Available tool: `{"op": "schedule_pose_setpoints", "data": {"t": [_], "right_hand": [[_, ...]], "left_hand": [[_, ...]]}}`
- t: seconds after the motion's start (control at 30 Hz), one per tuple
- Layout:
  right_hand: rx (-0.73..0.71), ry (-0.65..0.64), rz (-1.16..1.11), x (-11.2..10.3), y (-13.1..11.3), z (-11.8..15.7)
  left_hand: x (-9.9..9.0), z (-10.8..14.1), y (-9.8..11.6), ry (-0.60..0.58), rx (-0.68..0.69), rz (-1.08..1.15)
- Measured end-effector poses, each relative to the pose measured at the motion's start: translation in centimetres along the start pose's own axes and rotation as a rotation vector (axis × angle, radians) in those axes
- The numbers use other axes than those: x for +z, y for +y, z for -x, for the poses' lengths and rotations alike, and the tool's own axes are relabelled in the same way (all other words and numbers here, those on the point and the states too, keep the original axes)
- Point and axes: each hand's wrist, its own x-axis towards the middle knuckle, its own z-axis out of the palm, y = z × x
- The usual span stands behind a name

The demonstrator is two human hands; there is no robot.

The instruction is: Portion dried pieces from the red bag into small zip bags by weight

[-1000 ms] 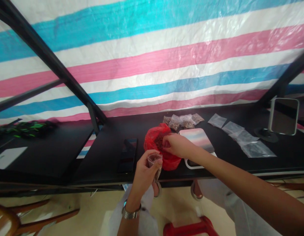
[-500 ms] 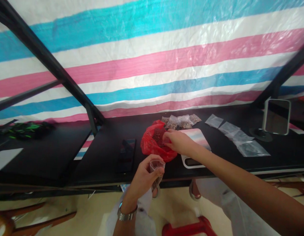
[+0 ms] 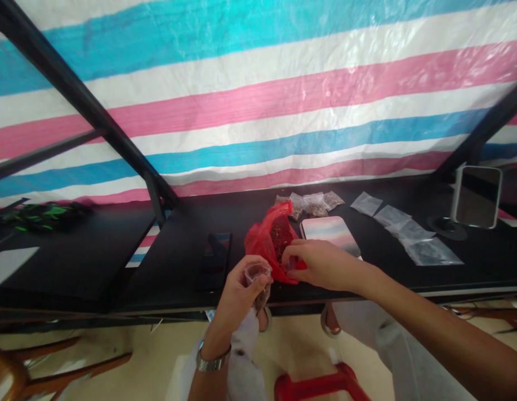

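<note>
My left hand (image 3: 240,292) is closed round a small clear plastic bag (image 3: 262,298), held with its mouth open and upward at the table's front edge. Brownish bits show in its lower part. Just to the right, a red plastic bag (image 3: 262,236) stands open on the black table, with dark reddish-brown dried bits (image 3: 279,235) inside. My right hand (image 3: 311,264) reaches over the bag's near right side, its fingers curled together inside the rim. What they grip is hidden; a purplish translucent patch shows between them.
A scale with a striped pastel top (image 3: 331,231) lies beside my right wrist. Behind it sit several filled clear bags (image 3: 315,205). Flat clear bags (image 3: 409,231) lie to the right, near a phone on a stand (image 3: 478,197). A dark phone (image 3: 215,259) lies left.
My right hand has moved toward me within the red bag, and the bag's near side has shifted with it. My left hand and the clear bag have moved slightly left.
</note>
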Motion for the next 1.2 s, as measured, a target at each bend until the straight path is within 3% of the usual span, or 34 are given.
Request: {"op": "schedule_pose_setpoints", "data": {"t": [0.17,0.33,0.53,0.7,1.2], "right_hand": [[0.115,0.214,0.14,0.0,0.5,-2.2],[0.2,0.16,0.216,1.1,1.0,-3.5],[0.175,0.172,-0.04,1.5,2.5,-3.9],[0.223,0.157,-0.227,1.7,2.3,-3.8],[0.211,0.126,-0.285,1.6,0.3,-4.5]], "left_hand": [[-0.2,0.1,-0.4,-0.033,-0.022,0.023],[1.0,-0.3,-0.8,-0.011,-0.02,0.042],[2.1,-1.0,-1.1,0.104,0.009,0.161],[2.0,-1.3,-0.9,0.228,0.033,0.324],[1.3,-1.3,-0.9,0.2,0.052,0.288]]}}
